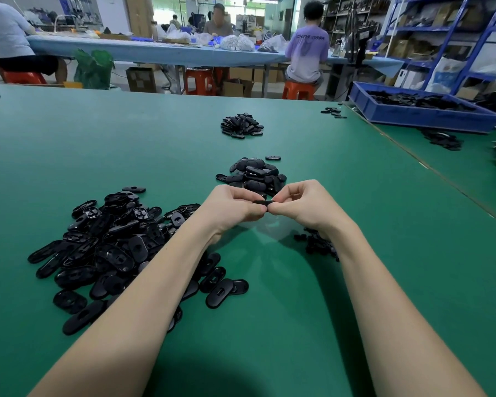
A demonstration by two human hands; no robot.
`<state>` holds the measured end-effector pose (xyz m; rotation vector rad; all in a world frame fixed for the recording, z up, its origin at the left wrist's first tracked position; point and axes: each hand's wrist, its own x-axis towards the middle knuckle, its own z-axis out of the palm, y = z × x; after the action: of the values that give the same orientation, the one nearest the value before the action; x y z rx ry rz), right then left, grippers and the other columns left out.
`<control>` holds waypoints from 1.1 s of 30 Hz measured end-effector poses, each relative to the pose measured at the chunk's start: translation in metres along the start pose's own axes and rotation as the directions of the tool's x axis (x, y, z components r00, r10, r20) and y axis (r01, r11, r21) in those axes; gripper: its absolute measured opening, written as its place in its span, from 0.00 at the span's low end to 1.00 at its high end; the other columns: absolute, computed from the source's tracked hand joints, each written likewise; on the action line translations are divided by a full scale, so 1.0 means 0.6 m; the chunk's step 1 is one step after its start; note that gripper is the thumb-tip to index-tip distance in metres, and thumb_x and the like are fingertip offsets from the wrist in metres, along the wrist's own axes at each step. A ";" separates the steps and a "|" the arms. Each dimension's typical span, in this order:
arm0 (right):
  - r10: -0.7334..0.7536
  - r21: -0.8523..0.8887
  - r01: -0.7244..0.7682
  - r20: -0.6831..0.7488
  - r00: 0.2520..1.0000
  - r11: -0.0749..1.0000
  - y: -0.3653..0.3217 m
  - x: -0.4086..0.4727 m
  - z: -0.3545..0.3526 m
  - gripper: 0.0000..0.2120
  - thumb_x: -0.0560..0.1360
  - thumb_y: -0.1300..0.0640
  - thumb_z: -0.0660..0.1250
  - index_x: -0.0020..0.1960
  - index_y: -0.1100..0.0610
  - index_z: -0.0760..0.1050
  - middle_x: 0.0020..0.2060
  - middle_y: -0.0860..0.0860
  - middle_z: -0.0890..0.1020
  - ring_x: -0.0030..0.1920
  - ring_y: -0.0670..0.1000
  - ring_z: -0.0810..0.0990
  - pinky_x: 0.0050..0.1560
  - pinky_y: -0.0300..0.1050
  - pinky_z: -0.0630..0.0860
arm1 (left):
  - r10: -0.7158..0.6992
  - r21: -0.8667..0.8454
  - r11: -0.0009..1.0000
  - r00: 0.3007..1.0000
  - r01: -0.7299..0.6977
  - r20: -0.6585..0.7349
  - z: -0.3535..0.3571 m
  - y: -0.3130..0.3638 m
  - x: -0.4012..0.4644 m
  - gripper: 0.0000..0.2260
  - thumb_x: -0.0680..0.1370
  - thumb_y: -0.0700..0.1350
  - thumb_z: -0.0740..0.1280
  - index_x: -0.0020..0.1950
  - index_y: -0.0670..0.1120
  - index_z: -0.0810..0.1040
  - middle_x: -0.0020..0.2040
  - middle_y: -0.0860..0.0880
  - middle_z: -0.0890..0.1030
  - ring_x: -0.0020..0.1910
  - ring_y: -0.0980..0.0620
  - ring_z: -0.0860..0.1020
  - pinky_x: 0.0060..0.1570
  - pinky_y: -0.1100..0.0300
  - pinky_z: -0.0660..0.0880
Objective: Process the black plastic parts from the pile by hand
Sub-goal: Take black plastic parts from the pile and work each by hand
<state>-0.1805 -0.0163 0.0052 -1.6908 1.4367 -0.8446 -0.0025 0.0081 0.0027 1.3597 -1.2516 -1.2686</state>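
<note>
A single black plastic part (261, 202) was held above the green table (69, 144) at the centre of the view, pinched at one end by the curled fingers of the left hand (235, 206) and at the other by those of the right hand (304, 206). The main pile (112, 245) of unsorted parts lay at 8 o'clock from the hands, a smaller stack (255, 176) just beyond at 12 o'clock, and a few small pieces (318, 242) near the right wrist at 4 o'clock. A far heap (241, 126) sat further out at 12 o'clock, and a blue bin (418, 113) of parts at 2 o'clock.
</note>
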 end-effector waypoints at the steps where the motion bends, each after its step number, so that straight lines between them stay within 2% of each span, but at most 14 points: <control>1: -0.009 0.013 0.009 -0.007 1.000 1.000 0.001 -0.001 0.004 0.07 0.68 0.56 0.78 0.35 0.53 0.80 0.26 0.45 0.73 0.25 0.44 0.67 0.27 0.34 0.63 | -0.002 0.016 1.000 1.000 0.002 -0.004 0.000 0.000 0.000 0.08 0.73 0.31 0.74 0.42 0.45 0.83 0.34 0.49 0.85 0.35 0.55 0.83 0.42 0.67 0.81; 8: -0.015 -0.005 0.015 -0.058 0.998 1.000 0.008 0.005 0.020 0.07 0.67 0.56 0.78 0.36 0.53 0.80 0.25 0.44 0.74 0.24 0.42 0.68 0.26 0.32 0.65 | 0.008 0.098 0.995 1.000 -0.006 -0.022 0.000 0.000 -0.003 0.08 0.75 0.33 0.73 0.43 0.46 0.82 0.34 0.49 0.84 0.32 0.57 0.81 0.36 0.70 0.77; 13: -0.023 0.010 0.024 -0.072 0.997 1.000 0.014 0.004 0.029 0.10 0.64 0.52 0.79 0.35 0.53 0.79 0.24 0.43 0.75 0.24 0.42 0.68 0.26 0.33 0.65 | 0.021 0.145 0.989 0.998 -0.014 -0.051 0.002 -0.007 -0.001 0.07 0.75 0.34 0.73 0.43 0.46 0.81 0.35 0.48 0.84 0.35 0.53 0.81 0.45 0.62 0.79; 15: -0.036 0.026 0.038 -0.071 0.997 0.999 0.015 0.006 0.029 0.07 0.67 0.55 0.78 0.36 0.52 0.80 0.25 0.42 0.76 0.25 0.42 0.70 0.28 0.35 0.66 | 0.036 0.142 0.989 0.998 -0.028 -0.056 0.001 -0.007 -0.001 0.07 0.75 0.35 0.74 0.44 0.46 0.82 0.35 0.48 0.84 0.33 0.55 0.80 0.40 0.67 0.78; 17: -0.088 0.010 0.089 -0.080 0.993 0.996 0.014 0.007 0.026 0.06 0.70 0.55 0.77 0.38 0.49 0.81 0.26 0.40 0.78 0.26 0.39 0.72 0.29 0.33 0.68 | 0.044 0.121 0.992 0.996 -0.034 -0.083 -0.002 -0.004 -0.001 0.06 0.75 0.35 0.74 0.44 0.46 0.82 0.34 0.49 0.83 0.29 0.57 0.78 0.33 0.69 0.74; 19: -0.195 -0.070 0.190 -0.073 0.978 0.979 0.010 0.006 0.023 0.07 0.70 0.54 0.77 0.42 0.43 0.81 0.30 0.37 0.80 0.27 0.38 0.74 0.31 0.30 0.68 | 0.044 0.073 0.997 0.993 -0.036 -0.111 -0.008 -0.003 -0.001 0.05 0.75 0.36 0.74 0.47 0.45 0.81 0.35 0.47 0.83 0.28 0.56 0.76 0.29 0.67 0.71; 22: -0.315 -0.199 0.295 -0.075 0.946 0.934 0.001 0.007 0.021 0.10 0.70 0.53 0.76 0.45 0.39 0.81 0.34 0.36 0.82 0.31 0.37 0.76 0.37 0.37 0.73 | 0.067 -0.007 0.998 0.991 -0.068 -0.115 -0.015 0.001 -0.001 0.06 0.76 0.36 0.73 0.51 0.42 0.81 0.38 0.44 0.85 0.29 0.55 0.78 0.31 0.67 0.74; 23: -0.321 -0.219 0.292 -0.110 0.941 0.931 -0.001 0.010 0.021 0.09 0.70 0.52 0.76 0.45 0.39 0.81 0.34 0.36 0.83 0.31 0.37 0.76 0.38 0.40 0.75 | 0.075 -0.028 0.996 0.990 -0.079 -0.115 -0.016 0.002 0.001 0.06 0.76 0.36 0.72 0.52 0.42 0.81 0.39 0.43 0.85 0.32 0.53 0.79 0.35 0.65 0.78; 25: -0.288 -0.199 0.249 -0.199 0.937 0.948 -0.005 0.022 0.021 0.06 0.70 0.49 0.76 0.43 0.39 0.82 0.34 0.35 0.83 0.31 0.34 0.76 0.39 0.40 0.75 | 0.092 -0.018 0.995 0.983 -0.096 -0.156 -0.021 0.001 0.007 0.04 0.77 0.38 0.72 0.51 0.44 0.81 0.41 0.43 0.86 0.38 0.50 0.81 0.48 0.56 0.83; 26: -0.259 -0.179 0.220 -0.236 0.937 0.959 -0.008 0.030 0.019 0.04 0.70 0.48 0.76 0.43 0.40 0.83 0.35 0.35 0.84 0.34 0.33 0.77 0.42 0.40 0.77 | 0.108 0.032 0.994 0.976 -0.104 -0.190 -0.026 0.000 0.010 0.03 0.77 0.40 0.71 0.50 0.46 0.82 0.42 0.44 0.86 0.40 0.48 0.82 0.54 0.51 0.82; 28: -0.190 -0.163 0.149 -0.272 0.944 0.975 -0.021 0.054 0.017 0.04 0.71 0.48 0.75 0.46 0.42 0.84 0.42 0.38 0.86 0.44 0.36 0.81 0.53 0.42 0.79 | 0.145 0.154 0.982 0.961 -0.111 -0.234 -0.039 -0.001 0.014 0.03 0.77 0.43 0.70 0.48 0.50 0.83 0.44 0.46 0.87 0.46 0.45 0.84 0.57 0.46 0.80; 30: -0.119 -0.185 0.070 -0.272 0.955 0.980 -0.037 0.080 0.016 0.06 0.73 0.49 0.73 0.49 0.45 0.85 0.47 0.41 0.87 0.52 0.44 0.83 0.59 0.46 0.79 | 0.171 0.254 0.961 0.958 -0.110 -0.230 -0.050 -0.004 0.016 0.06 0.77 0.44 0.68 0.46 0.53 0.83 0.43 0.50 0.87 0.49 0.47 0.84 0.55 0.48 0.81; 33: -0.042 -0.253 -0.020 -0.239 0.970 0.967 -0.056 0.114 0.022 0.07 0.74 0.49 0.72 0.51 0.45 0.85 0.50 0.43 0.86 0.54 0.48 0.82 0.55 0.46 0.80 | 0.206 0.390 0.914 0.956 -0.112 -0.207 -0.054 -0.009 0.019 0.09 0.77 0.42 0.65 0.46 0.53 0.83 0.42 0.55 0.86 0.43 0.57 0.82 0.48 0.62 0.77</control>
<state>-0.1419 -0.0792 0.0286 -1.8337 1.7660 -0.9311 0.0302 -0.0039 -0.0009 1.5886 -1.4437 -0.7418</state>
